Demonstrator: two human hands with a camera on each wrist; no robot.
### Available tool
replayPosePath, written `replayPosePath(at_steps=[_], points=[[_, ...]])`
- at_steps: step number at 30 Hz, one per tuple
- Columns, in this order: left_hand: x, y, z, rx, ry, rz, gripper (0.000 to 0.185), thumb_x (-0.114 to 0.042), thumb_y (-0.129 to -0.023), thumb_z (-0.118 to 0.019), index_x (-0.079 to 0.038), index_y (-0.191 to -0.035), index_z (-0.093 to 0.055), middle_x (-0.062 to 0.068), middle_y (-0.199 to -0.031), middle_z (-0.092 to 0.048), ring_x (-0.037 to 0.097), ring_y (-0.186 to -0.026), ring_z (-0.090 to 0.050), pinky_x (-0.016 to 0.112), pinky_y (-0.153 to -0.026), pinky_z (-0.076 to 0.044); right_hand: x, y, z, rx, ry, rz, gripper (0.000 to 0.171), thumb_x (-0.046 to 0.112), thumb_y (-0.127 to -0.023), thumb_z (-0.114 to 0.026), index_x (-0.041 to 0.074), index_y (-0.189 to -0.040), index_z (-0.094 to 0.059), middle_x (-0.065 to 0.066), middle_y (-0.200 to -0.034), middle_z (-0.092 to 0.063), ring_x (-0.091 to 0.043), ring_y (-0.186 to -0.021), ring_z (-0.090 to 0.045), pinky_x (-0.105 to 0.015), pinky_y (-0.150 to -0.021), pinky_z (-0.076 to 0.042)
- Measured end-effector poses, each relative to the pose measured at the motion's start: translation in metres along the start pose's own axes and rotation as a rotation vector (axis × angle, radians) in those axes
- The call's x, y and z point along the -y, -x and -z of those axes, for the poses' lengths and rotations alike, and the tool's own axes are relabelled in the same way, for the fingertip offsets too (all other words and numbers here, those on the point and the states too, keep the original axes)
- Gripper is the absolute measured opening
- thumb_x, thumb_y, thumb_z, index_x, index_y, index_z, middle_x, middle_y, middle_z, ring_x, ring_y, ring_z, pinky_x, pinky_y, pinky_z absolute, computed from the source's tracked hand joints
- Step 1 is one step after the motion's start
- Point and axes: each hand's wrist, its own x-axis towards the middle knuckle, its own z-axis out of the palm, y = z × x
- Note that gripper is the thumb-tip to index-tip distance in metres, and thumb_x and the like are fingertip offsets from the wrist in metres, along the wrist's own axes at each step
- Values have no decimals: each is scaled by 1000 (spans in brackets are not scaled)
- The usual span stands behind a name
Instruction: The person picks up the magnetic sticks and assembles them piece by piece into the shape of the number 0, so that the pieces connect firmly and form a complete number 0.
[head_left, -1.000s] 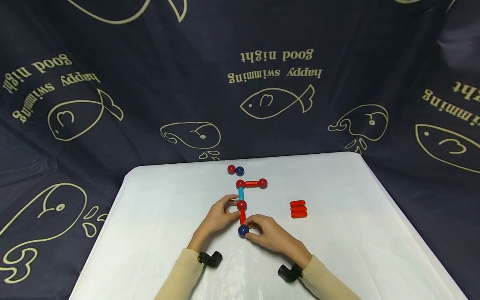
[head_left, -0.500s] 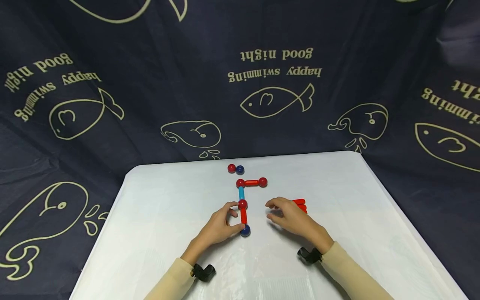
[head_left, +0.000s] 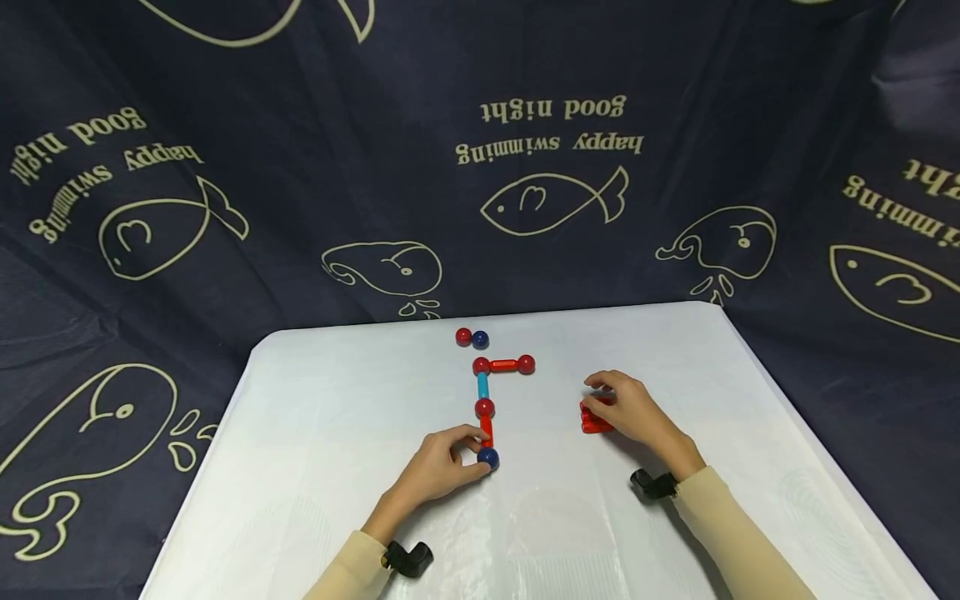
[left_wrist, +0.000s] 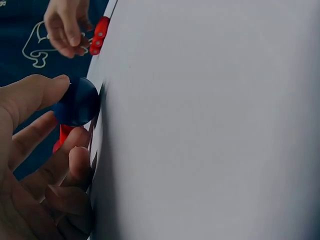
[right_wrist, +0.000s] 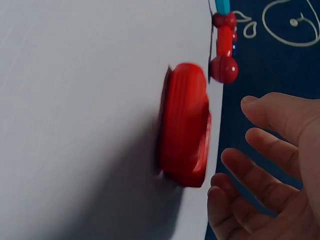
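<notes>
On the white table (head_left: 345, 417) lies a chain of magnetic sticks and balls: two red balls joined by a red stick (head_left: 504, 365), then a blue stick (head_left: 482, 386), a red ball (head_left: 484, 407), a short red stick (head_left: 487, 429) and a blue ball (head_left: 487, 457). My left hand (head_left: 468, 454) pinches that blue ball (left_wrist: 76, 101) between thumb and fingers at the chain's near end. My right hand (head_left: 611, 400) hovers over a small pile of red sticks (head_left: 595, 423). In the right wrist view its fingers (right_wrist: 265, 150) are spread beside the sticks (right_wrist: 185, 130), apart from them.
Two loose balls, one red (head_left: 463, 336) and one blue (head_left: 480, 339), sit touching near the table's far edge. A dark cloth with fish and whale prints (head_left: 525, 167) hangs behind and around the table.
My right hand has let go of the blue ball and moved right to the pile of red sticks. My left hand has slid down the chain from the red ball to the blue ball.
</notes>
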Motion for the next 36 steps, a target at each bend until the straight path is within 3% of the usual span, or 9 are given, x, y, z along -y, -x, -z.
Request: replayPosePath(at_steps=[11, 23, 36], points=[[2, 2, 1, 19, 50, 29, 26, -24, -88, -81, -25, -114, -76, -4, -102, -75, 0, -53, -44, 20, -47, -38, -18, 0, 6, 67, -6, -65, 25, 9, -91, -73, 1, -115, -72, -16, -110, -71, -23, -90, -64, -32, -76, -53], [7, -2, 0, 21, 83, 65, 26, -27, -88, -82, -29, -113, -77, -7, -104, -76, 2, -55, -45, 20, -49, -39, -22, -4, 5, 88, -13, -27, 13, 3, -95, -67, -1, -105, -75, -15, -102, -70, -26, -93, -65, -44, -85, -53], [12, 1, 1, 34, 215, 113, 29, -27, -86, -84, -24, -114, -77, 2, -107, -78, 1, -51, -43, 20, -47, -37, -20, -9, 0, 116, 31, -41, 16, 2, -97, -64, -3, -109, -74, -18, -105, -69, -30, -97, -64, -52, -91, -53]])
